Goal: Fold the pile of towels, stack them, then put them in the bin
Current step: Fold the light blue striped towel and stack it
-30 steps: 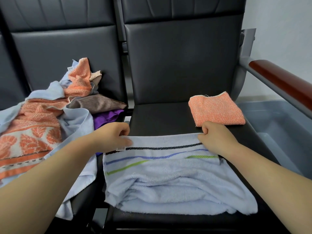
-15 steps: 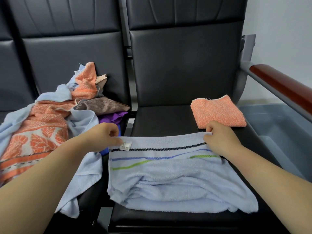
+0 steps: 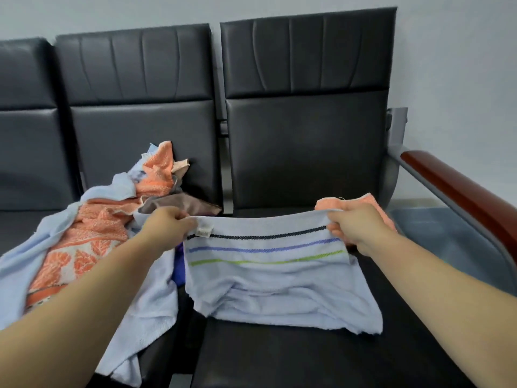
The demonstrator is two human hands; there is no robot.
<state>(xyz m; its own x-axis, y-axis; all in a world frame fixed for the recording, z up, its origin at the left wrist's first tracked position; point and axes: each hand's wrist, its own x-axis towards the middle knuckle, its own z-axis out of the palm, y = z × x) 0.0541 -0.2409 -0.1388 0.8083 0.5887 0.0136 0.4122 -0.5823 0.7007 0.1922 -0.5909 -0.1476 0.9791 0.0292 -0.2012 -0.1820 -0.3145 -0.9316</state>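
A pale blue towel [image 3: 274,278] with black, purple and green stripes hangs lifted above the right black seat, its lower part bunched on the cushion. My left hand [image 3: 165,224] pinches its top left corner by the white label. My right hand [image 3: 354,224] grips the top right corner. A folded orange towel [image 3: 372,203] lies behind my right hand, mostly hidden. The unfolded pile [image 3: 95,228] of orange, blue, brown and purple towels covers the left seat. The grey bin [image 3: 447,236] sits on the floor to the right.
A row of black padded seats [image 3: 305,152] stands against a grey wall. A red-brown wooden armrest [image 3: 458,194] on a grey metal frame runs between the right seat and the bin.
Both hands have raised the striped towel's top edge off the seat, pulling it taut. The camera has tilted up, showing more of the seat backs.
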